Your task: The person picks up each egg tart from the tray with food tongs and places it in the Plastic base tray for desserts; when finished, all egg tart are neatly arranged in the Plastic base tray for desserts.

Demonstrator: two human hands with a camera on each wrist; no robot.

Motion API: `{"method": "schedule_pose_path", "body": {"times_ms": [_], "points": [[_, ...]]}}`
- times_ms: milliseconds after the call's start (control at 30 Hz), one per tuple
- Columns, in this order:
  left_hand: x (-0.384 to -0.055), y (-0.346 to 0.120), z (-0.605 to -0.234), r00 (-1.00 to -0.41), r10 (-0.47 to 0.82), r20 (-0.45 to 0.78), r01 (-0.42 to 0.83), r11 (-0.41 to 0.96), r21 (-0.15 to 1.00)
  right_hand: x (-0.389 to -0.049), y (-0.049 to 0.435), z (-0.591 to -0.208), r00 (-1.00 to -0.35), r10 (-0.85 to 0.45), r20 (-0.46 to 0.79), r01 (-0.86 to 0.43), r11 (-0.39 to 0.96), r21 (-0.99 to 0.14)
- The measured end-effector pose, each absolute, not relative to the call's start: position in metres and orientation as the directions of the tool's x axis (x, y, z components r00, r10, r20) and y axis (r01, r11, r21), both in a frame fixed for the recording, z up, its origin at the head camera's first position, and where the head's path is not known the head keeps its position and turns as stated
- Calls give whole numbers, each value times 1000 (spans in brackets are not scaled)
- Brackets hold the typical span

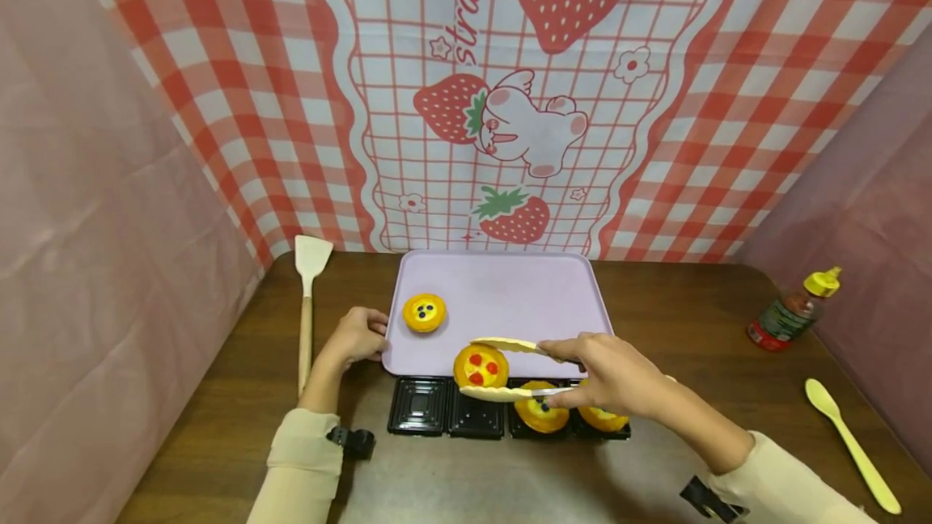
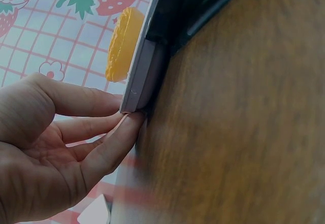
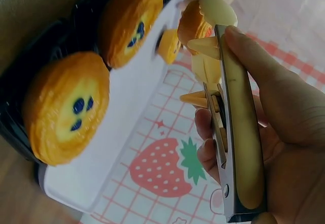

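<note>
My right hand [image 1: 619,374] grips a pair of tongs [image 1: 506,344] with cream tips. Between the tips is an egg tart [image 1: 480,367] with red heart-shaped toppings, held above the near edge of the lilac tray [image 1: 510,289] and the black box row. At the tray's left edge, my left hand [image 1: 357,335] pinches the rim between thumb and fingers, as the left wrist view shows. One tart with dark blue berries [image 1: 425,313] lies on the tray's left side. Two more berry tarts, one nearer the middle [image 1: 542,411] and one at the right [image 3: 68,107], sit in black compartments.
Two black compartments at the left [image 1: 418,404] hold no tart. A spatula [image 1: 306,306] with a wooden handle lies left of the tray. To the right are a sauce bottle [image 1: 790,314] with a yellow cap and a yellow spoon [image 1: 852,443]. A checked cloth [image 1: 255,103] hangs behind.
</note>
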State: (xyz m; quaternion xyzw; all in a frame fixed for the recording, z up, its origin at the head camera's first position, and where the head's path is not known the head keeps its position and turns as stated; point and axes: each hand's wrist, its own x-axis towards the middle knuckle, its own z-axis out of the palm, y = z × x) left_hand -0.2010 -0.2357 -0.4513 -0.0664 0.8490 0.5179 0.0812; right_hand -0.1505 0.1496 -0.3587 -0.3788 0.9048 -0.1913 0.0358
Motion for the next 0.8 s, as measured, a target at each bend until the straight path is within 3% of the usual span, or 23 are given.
{"method": "schedule_pose_path", "body": {"times_ms": [500,800], "points": [[-201,-237,-452,-978,-31,-205,-198,436,878,-141,145,-378,-640,-763,91,-738,577,-350],[-204,-237,-454,-977,-30,-212,-204,430,879,-143,143,-385,-640,-766,65,-733,582,-351]]}}
